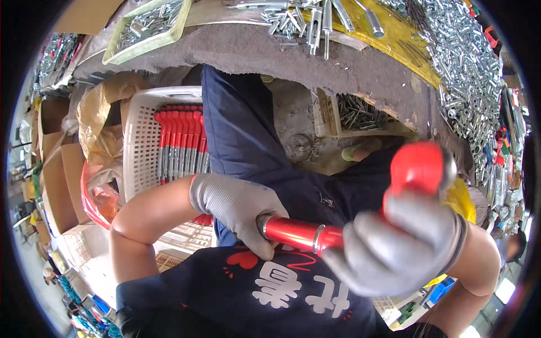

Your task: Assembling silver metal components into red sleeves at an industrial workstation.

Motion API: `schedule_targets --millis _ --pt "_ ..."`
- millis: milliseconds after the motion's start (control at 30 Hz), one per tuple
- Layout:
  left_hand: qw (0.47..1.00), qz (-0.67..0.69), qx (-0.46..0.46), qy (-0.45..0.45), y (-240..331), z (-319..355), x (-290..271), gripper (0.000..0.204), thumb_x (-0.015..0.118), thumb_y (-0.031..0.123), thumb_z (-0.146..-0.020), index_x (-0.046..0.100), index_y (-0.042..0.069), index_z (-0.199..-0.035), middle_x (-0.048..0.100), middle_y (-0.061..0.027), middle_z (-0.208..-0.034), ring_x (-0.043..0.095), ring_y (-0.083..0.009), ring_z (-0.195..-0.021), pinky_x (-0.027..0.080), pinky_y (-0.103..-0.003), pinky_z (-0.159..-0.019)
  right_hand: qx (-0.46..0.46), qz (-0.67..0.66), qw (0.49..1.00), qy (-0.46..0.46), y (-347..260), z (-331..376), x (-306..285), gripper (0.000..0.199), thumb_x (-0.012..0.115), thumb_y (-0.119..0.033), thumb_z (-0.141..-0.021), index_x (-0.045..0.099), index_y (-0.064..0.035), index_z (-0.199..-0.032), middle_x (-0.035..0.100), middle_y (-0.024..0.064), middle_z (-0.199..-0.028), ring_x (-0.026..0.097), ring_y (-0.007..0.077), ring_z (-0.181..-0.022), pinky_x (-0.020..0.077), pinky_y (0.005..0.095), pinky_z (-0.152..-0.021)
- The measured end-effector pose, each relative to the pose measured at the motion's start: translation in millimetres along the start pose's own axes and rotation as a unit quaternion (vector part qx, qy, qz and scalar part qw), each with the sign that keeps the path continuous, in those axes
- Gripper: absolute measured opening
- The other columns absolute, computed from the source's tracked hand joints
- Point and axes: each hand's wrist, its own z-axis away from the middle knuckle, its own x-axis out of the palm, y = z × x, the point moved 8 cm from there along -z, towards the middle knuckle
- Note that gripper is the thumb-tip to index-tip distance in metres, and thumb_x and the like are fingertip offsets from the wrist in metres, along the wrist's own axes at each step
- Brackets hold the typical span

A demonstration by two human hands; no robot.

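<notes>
A shiny red tool with a tube-like shaft, metal rings and a rounded red head lies across my lap, tilted up to the right. Its exact kind I cannot tell. My left hand, in a grey-coated work glove, is closed around the dark end of the shaft. Blurred by motion, my gloved right hand wraps the shaft just below the head, which sticks out above the fingers. Left of my leg, a white plastic basket holds a row of similar red-headed tools with metal shafts.
A worn workbench curves ahead, bearing a pale tray of metal parts, loose metal tubes and a big heap of small metal pieces. Beneath it stands a crate of thin metal parts. Cardboard boxes stand far left.
</notes>
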Motion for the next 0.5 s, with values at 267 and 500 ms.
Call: schedule_targets --millis 267,500 --pt "0.782 -0.440 -0.077 0.435 34.3 34.8 -41.3 0.024 0.069 0.027 -0.077 0.059 0.006 -0.083 0.061 -0.0104 -0.071 0.064 -0.0279 -0.071 0.049 -0.037 -0.061 0.512 -0.362 0.779 0.013 25.5 76.3 66.3 0.026 0.073 -0.019 -0.072 0.063 -0.0096 -0.094 0.055 0.0016 -0.073 0.055 0.0213 -0.060 0.0506 0.0329 -0.059" --pt "0.634 -0.562 0.017 0.531 65.3 43.6 -40.2 0.020 0.068 0.018 -0.069 0.055 0.010 -0.082 0.057 -0.0080 -0.068 0.060 -0.0283 -0.065 0.046 -0.039 -0.057 0.635 -0.525 0.560 0.082 8.7 117.9 95.4 0.039 0.082 -0.016 -0.065 0.063 -0.0075 -0.099 0.061 0.0014 -0.080 0.059 0.0187 -0.070 0.0499 0.0349 -0.074"
